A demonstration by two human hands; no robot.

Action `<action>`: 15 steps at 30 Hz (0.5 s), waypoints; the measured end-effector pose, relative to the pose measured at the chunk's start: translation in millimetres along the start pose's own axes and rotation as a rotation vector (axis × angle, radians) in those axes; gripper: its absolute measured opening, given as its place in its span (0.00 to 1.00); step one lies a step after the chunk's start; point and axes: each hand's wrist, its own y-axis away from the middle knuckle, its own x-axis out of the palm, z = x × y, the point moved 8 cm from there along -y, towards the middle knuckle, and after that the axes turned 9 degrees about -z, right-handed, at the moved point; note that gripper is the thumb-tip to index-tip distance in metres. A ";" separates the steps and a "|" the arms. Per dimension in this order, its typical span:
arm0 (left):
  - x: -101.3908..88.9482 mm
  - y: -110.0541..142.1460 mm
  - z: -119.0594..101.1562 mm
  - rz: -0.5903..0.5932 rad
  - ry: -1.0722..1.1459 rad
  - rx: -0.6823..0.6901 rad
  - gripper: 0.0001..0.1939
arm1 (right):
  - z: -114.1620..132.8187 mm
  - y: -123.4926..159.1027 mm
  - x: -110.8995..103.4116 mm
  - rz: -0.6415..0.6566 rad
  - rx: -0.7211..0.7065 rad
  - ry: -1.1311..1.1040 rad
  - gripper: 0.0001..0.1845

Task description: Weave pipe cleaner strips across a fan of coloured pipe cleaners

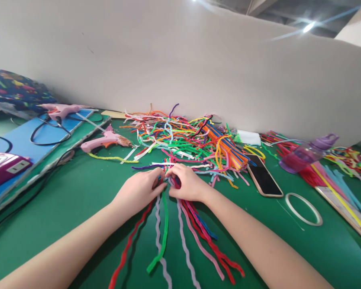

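Both my hands meet at the upper part of a bunch of pipe cleaners (183, 228), whose loose ends fan toward me over the green table. My left hand (141, 184) pinches at the left of the bunch, where a red, a pale lilac and a green pipe cleaner (165, 233) come down. Close beside it, my right hand (185, 182) curls around the right-hand strands, which are lilac, pink, red and blue. The fingers partly hide the place where the strands come together. Just beyond my fingertips lies a big loose heap of coloured pipe cleaners (174, 136).
A pink glue gun (105, 140) lies at the left, with another glue gun (63, 110) on a blue board (21, 138). To the right are a phone (264, 176), a white tape ring (303, 209) and a purple bottle (307, 154). A pale wall (168, 52) stands behind the table.
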 end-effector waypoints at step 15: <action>2.5 -4.2 6.3 -0.033 0.027 -0.038 0.15 | 7.6 4.0 -11.4 -0.126 -0.071 0.202 0.15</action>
